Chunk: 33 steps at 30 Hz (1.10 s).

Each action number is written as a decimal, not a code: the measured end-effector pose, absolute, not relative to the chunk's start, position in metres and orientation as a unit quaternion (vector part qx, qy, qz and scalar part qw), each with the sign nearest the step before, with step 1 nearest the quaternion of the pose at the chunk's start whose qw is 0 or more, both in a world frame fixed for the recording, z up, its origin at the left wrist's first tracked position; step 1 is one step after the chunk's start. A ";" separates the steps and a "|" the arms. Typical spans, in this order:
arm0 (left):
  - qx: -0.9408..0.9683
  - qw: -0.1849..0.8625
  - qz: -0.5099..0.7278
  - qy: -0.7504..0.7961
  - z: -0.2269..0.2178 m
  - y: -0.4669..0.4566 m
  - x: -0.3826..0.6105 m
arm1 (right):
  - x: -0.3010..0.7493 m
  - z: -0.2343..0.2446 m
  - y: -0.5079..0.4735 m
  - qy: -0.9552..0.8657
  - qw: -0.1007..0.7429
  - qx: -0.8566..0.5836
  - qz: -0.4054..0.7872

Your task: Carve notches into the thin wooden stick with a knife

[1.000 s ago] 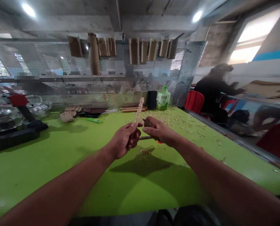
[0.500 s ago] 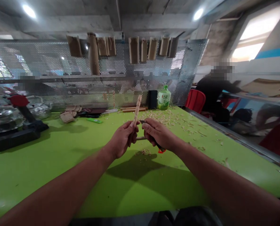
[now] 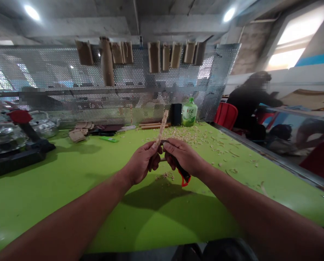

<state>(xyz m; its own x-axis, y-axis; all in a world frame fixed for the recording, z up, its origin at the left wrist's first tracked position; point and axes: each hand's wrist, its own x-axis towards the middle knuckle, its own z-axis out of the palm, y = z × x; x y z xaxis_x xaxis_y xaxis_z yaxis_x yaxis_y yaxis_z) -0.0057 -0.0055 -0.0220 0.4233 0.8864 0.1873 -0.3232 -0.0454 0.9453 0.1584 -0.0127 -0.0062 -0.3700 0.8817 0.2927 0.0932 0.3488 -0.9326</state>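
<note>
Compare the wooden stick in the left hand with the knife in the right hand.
The wooden stick is pale bare wood; the knife is dark with a red-orange end. The stick rises tilted above the left hand, while the knife slopes down out of the right hand. The stick's upper length stands clear of the hand; the knife is largely wrapped by the fingers. Both are gripped close together above the green table.

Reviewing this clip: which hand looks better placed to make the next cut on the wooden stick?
Right, probably: the right hand holds the dark-handled knife right by the wooden stick, while the left hand is occupied gripping the stick.
</note>
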 end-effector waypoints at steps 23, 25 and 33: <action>0.531 0.672 0.460 0.233 -0.021 -0.008 -0.004 | 0.158 -0.009 -0.013 -0.668 0.446 -0.333 0.494; 0.531 0.672 0.460 0.232 -0.021 -0.008 -0.004 | 0.158 -0.009 -0.014 -0.667 0.444 -0.338 0.493; 0.524 0.677 0.459 0.238 -0.022 -0.007 -0.003 | 0.158 -0.008 -0.013 -0.666 0.444 -0.331 0.500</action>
<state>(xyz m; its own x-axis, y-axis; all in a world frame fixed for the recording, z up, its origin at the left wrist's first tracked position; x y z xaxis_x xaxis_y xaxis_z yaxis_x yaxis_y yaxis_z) -0.0032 -0.0075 -0.0219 0.4662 0.8703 0.1585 -0.3718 0.0302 0.9278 0.1582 -0.0133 -0.0082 -0.3868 0.8848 0.2598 -0.0016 0.2811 -0.9597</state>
